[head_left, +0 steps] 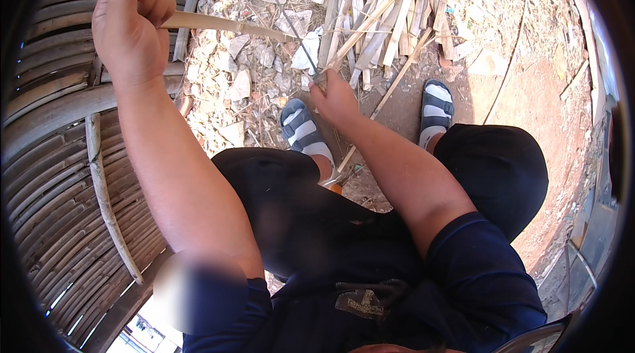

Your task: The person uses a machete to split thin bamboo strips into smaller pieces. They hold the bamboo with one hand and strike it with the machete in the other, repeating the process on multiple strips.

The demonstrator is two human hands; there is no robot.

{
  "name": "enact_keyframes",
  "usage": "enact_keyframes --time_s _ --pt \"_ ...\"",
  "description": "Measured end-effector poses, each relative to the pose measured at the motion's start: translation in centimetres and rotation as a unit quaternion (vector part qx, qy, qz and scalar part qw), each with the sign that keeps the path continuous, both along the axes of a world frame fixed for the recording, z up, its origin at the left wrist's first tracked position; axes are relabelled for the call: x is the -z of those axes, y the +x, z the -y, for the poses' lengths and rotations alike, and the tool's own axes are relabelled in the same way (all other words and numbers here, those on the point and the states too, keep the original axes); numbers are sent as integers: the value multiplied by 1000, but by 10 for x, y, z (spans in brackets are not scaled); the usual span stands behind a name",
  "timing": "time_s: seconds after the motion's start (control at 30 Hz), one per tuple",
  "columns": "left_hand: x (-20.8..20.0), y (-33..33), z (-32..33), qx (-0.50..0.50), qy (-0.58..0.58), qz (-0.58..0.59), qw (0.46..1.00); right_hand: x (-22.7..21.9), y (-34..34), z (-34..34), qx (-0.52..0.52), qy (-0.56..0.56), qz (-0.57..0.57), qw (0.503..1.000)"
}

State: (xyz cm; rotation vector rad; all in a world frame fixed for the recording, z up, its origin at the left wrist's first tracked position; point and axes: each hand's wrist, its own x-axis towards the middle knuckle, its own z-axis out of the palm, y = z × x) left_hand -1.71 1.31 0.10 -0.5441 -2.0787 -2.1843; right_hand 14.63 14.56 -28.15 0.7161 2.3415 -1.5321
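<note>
My left hand (135, 29) is raised at the upper left, fingers curled round one end of a pale bamboo strip (225, 24) and thumb pointing away. From there the strip runs rightward, and its far end meets a long, narrow dark blade. My right hand (337, 98), low between my feet, is closed on the grip of this knife (301, 42). Seen nearly edge-on, the blade slants up and to the left, across the strip's end. My right fingers cover most of the grip.
Split bamboo strips (390, 9) lie in a heap ahead. Broken stones (241, 82) and dry straw cover the ground at left. A bamboo slat wall (59, 174) rises along my left side. My sandalled feet (436, 108) flank one long thin strip (393, 85) on the ground.
</note>
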Motion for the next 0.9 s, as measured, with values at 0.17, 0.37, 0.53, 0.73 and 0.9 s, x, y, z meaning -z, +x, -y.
enact_keyframes --time_s 0.17,0.37,0.53,0.73,0.9 --pt "1 1 -1 -19 -6 -5 1000 41 12 -1 -52 10 72 996" --pt "2 -1 2 -2 -3 -1 1000 8 5 4 85 -21 -89 992" --pt "3 0 -2 -26 4 -5 1000 -25 -8 2 40 -37 -61 997" --pt "2 -2 0 -39 5 -17 999 28 -1 1 -30 -88 103 990" --pt "-6 8 -2 -20 36 -43 998 32 12 5 -2 -39 20 999"
